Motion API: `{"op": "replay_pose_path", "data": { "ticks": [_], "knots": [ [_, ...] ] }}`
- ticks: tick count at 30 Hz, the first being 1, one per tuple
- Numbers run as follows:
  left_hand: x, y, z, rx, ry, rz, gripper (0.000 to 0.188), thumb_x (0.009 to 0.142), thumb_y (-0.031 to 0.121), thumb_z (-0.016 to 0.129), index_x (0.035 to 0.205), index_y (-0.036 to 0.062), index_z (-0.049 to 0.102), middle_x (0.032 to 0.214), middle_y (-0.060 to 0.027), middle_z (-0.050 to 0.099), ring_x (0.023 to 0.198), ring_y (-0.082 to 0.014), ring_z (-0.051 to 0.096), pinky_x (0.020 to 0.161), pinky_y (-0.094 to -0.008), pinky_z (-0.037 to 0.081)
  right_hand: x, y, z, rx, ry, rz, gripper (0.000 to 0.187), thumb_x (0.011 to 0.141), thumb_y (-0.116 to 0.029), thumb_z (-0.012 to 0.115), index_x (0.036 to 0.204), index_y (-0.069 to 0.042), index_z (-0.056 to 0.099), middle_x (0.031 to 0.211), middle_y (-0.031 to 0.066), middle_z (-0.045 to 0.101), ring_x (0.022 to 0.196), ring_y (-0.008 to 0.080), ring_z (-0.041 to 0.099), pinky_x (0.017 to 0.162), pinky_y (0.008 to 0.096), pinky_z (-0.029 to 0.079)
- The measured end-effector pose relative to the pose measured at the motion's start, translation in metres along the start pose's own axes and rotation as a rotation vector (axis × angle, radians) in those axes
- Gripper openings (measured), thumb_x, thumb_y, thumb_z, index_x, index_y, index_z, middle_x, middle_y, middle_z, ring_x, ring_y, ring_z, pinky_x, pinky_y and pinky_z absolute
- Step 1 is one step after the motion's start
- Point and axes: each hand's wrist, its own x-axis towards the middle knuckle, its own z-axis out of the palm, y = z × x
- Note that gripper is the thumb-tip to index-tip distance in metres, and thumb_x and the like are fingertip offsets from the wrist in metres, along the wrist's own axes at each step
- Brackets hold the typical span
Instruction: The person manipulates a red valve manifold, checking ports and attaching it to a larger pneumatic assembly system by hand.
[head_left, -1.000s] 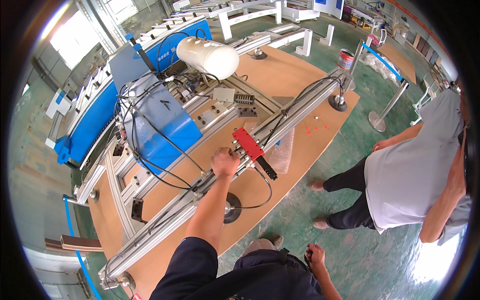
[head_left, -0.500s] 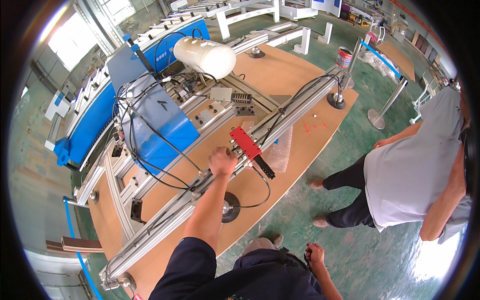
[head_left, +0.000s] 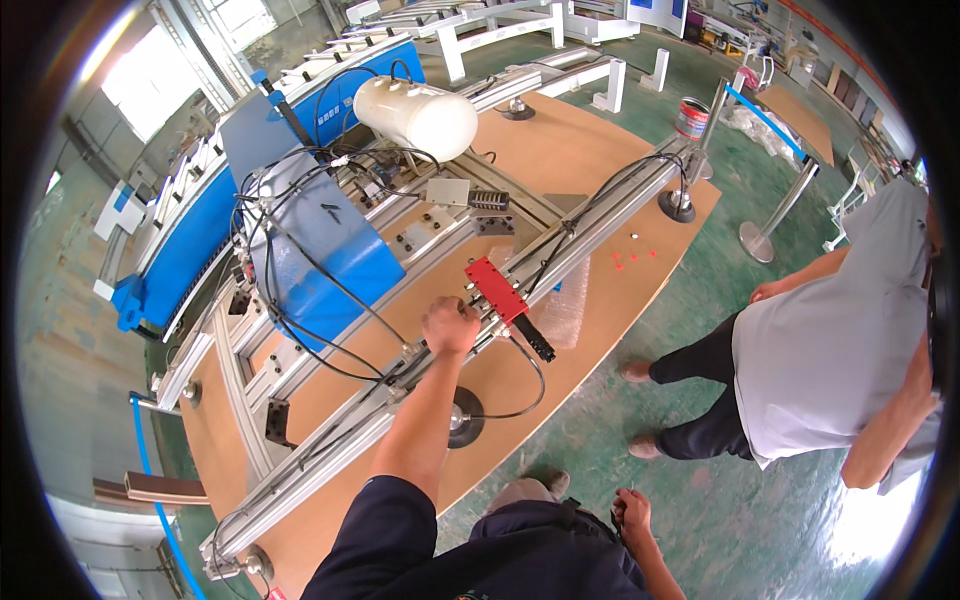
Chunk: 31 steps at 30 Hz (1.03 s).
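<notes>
My left hand is closed at the left side of a red block, which is mounted on a long aluminium rail. Its fingertips are curled out of sight, so I cannot make out what they grip. A black ribbed fitting sticks out of the block's near end, with a black hose looping below it. Down by my waist, my right hand is closed, its thumb and finger pinched together. Whatever it holds is too small to name.
The aluminium frame stands on a brown board, carrying a white cylindrical tank, a blue box and loose black cables. Bubble wrap and small red pieces lie on the board. Another person stands at the right.
The whole view has shifted slightly. My left hand stays at the red block, and my right hand stays by my waist.
</notes>
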Motion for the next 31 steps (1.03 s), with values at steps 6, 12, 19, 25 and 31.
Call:
{"op": "replay_pose_path", "data": {
  "ticks": [6, 12, 19, 25, 31],
  "knots": [
    [0.000, 0.002, 0.000, 0.004, -0.007, -0.007, 0.016, 0.070, 0.020, 0.060, 0.074, 0.0056, 0.066, 0.088, -0.0116, 0.064, 0.084, -0.0313, 0.060, 0.077, -0.0413, 0.047, 0.004, 0.002, 0.000, -0.001, -0.009, -0.008, 0.017, 0.086, -0.018, 0.057, 0.092, -0.002, 0.059, 0.066, 0.0045, 0.053, 0.047, 0.0106, 0.044, 0.039, 0.0241, 0.032],
    [0.001, 0.000, 0.001, 0.031, -0.033, -0.020, 0.016, 0.073, 0.022, 0.060, 0.077, 0.0081, 0.066, 0.088, -0.0085, 0.065, 0.086, -0.0285, 0.060, 0.080, -0.0404, 0.045, 0.003, 0.000, 0.001, -0.003, -0.017, -0.013, 0.017, 0.086, -0.018, 0.057, 0.091, -0.002, 0.058, 0.065, 0.0048, 0.053, 0.046, 0.0109, 0.045, 0.039, 0.0244, 0.032],
    [0.000, 0.001, -0.001, -0.003, -0.027, -0.001, 0.018, 0.071, 0.019, 0.058, 0.076, 0.0049, 0.067, 0.089, -0.0113, 0.064, 0.085, -0.0307, 0.060, 0.080, -0.0407, 0.046, 0.010, 0.003, -0.001, -0.004, -0.019, 0.002, 0.017, 0.086, -0.018, 0.057, 0.091, -0.002, 0.059, 0.065, 0.0044, 0.053, 0.046, 0.0112, 0.045, 0.039, 0.0246, 0.033],
    [-0.001, 0.005, -0.004, 0.014, -0.019, 0.005, 0.018, 0.072, 0.019, 0.059, 0.077, 0.0046, 0.067, 0.090, -0.0116, 0.064, 0.087, -0.0305, 0.059, 0.081, -0.0404, 0.045, 0.012, 0.003, -0.002, -0.011, -0.044, -0.009, 0.018, 0.086, -0.019, 0.057, 0.092, -0.002, 0.058, 0.064, 0.0048, 0.053, 0.046, 0.0111, 0.044, 0.039, 0.0247, 0.033],
    [0.000, 0.002, -0.003, 0.034, -0.107, -0.056, 0.020, 0.073, 0.021, 0.058, 0.082, 0.0052, 0.068, 0.099, -0.0117, 0.063, 0.097, -0.0296, 0.057, 0.088, -0.0405, 0.042, 0.019, 0.005, -0.004, -0.052, -0.048, -0.002, 0.020, 0.086, -0.020, 0.058, 0.094, -0.002, 0.058, 0.064, 0.0049, 0.052, 0.045, 0.0114, 0.043, 0.038, 0.0249, 0.032]
  ]
}}
